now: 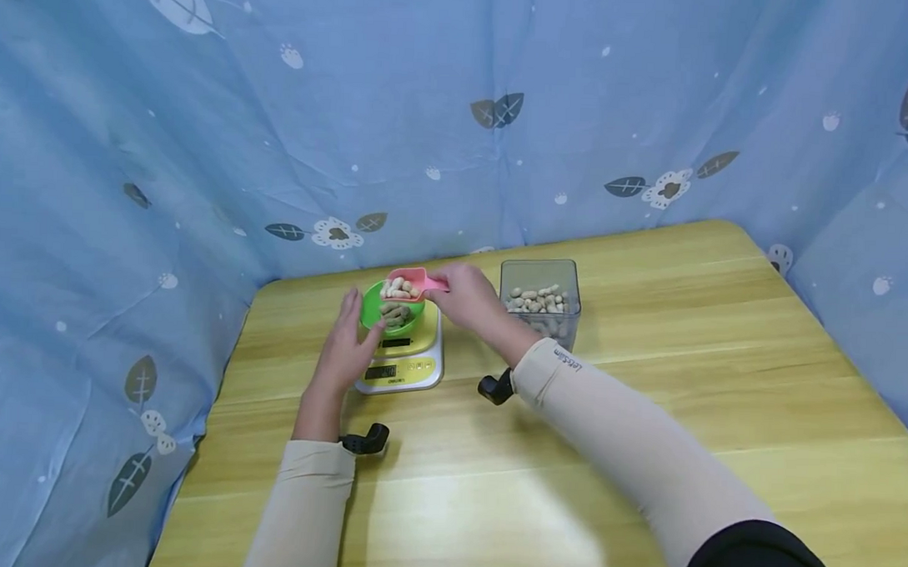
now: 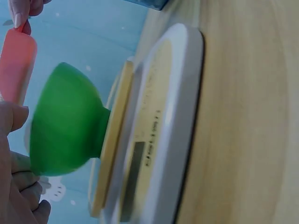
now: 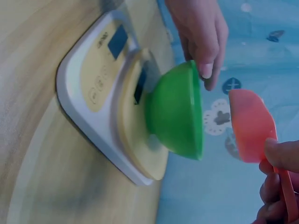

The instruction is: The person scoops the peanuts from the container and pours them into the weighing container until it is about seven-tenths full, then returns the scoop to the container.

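Observation:
My right hand (image 1: 468, 299) pinches the handle of a pink scoop (image 3: 252, 126), which carries several pale peanuts (image 1: 399, 289). It holds the scoop above the far side of a green bowl (image 2: 67, 123). More peanuts (image 1: 396, 316) lie inside that bowl. Under the bowl is a yellow and white kitchen scale (image 1: 421, 370) with a dark display. On the bowl's left side is my left hand (image 1: 342, 350), its thumb spread from nearly straight fingers, right at the rim. The scoop's contents are hidden in the right wrist view.
A clear grey square container (image 1: 540, 274) with peanuts stands to the right of the scale, beside my right wrist. The wooden table (image 1: 721, 368) reaches back to a blue patterned curtain (image 1: 430, 107). Black wrist cameras jut out from both wrists.

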A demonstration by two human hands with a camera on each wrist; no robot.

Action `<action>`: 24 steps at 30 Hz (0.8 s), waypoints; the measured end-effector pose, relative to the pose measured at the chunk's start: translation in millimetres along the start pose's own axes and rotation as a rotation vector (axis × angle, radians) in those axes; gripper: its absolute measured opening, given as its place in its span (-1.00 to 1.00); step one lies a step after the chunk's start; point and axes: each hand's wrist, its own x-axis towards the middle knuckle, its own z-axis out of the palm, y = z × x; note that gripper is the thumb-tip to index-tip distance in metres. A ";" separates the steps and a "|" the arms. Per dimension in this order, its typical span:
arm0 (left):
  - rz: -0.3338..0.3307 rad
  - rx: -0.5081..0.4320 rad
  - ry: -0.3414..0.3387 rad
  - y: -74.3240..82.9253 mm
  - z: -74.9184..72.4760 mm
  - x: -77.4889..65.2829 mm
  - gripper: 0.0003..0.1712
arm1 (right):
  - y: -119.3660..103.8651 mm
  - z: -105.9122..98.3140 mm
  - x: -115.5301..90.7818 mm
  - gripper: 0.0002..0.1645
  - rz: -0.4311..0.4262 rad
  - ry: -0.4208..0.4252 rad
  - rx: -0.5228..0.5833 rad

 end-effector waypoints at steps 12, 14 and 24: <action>-0.024 -0.002 0.013 -7.6 9.9 1.5 -0.04 | 2.9 20.2 4.4 -0.61 -0.095 0.060 -0.302; -0.027 -0.003 0.016 -7.7 10.3 1.4 -0.04 | 4.3 21.1 4.7 -0.65 -0.122 0.076 -0.361; -0.017 -0.017 0.020 -8.3 9.7 1.1 -0.04 | 5.6 20.3 3.8 -0.64 -0.368 0.195 -0.641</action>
